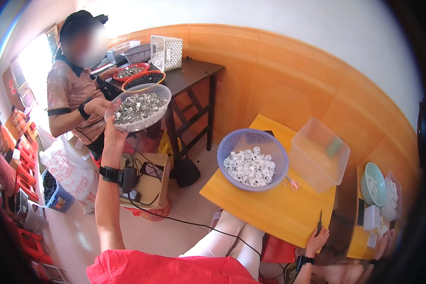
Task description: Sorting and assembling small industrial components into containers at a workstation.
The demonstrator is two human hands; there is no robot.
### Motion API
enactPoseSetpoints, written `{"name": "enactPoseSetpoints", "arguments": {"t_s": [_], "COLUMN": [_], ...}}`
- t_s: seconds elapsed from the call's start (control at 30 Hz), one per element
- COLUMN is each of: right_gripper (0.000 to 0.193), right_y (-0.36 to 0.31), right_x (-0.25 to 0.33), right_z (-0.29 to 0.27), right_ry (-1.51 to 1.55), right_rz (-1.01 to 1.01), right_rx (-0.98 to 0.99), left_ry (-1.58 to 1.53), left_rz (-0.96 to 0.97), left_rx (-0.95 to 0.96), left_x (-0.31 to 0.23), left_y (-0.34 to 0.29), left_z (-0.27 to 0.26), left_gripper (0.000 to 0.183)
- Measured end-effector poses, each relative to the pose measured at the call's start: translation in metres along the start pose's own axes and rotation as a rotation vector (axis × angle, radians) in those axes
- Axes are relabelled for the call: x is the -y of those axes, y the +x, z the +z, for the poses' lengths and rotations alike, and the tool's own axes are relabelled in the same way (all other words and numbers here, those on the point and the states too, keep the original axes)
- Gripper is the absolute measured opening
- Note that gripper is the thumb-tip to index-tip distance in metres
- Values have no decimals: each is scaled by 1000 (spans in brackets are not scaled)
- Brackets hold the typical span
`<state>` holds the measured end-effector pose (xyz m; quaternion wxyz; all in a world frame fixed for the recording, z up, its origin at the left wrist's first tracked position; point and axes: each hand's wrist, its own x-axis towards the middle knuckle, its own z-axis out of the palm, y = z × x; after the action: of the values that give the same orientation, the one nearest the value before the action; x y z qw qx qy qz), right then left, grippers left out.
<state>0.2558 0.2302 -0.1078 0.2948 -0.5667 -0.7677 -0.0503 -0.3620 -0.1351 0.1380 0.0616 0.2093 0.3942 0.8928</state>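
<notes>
My left hand is stretched out to the far left, its fingers closed on the near rim of a clear plastic bowl full of small shiny metal parts. A co-worker's hand touches the same bowl at its left side. At the right, my right hand rests at the edge of the yellow table, gripping a slim black tool that points upward; its exact kind is unclear. A purple plastic basket on that table holds many white ring-shaped parts.
Pink-handled scissors and a clear plastic bin lie beside the basket. On the dark table stand red-rimmed bowls and a white basket. A black cable crosses over my legs. An open carton stands below my left arm.
</notes>
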Motion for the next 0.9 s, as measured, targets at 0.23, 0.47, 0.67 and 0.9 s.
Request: {"name": "enactPoseSetpoints", "arguments": {"t_s": [0.23,0.47,0.67,0.9], "right_gripper": [27,27,27,29], "right_y": [-3,-4,-3,-2], "right_x": [-4,-2,1,-7], "right_z": [-4,-5,-5,-1], "right_ry": [-29,-62,-53,-55], "right_rz": [-8,-19,-3,5], "right_rx": [-14,-6,8,11], "left_ry": [-24,-6,18,7], "left_rz": [-43,-76,-83,-92], "left_rx": [-44,-53,-134,-78], "left_x": [16,14,15,20], "left_y": [26,19,10,16], "left_z": [-9,-14,-8,-8], "left_gripper": [52,51,51,48]}}
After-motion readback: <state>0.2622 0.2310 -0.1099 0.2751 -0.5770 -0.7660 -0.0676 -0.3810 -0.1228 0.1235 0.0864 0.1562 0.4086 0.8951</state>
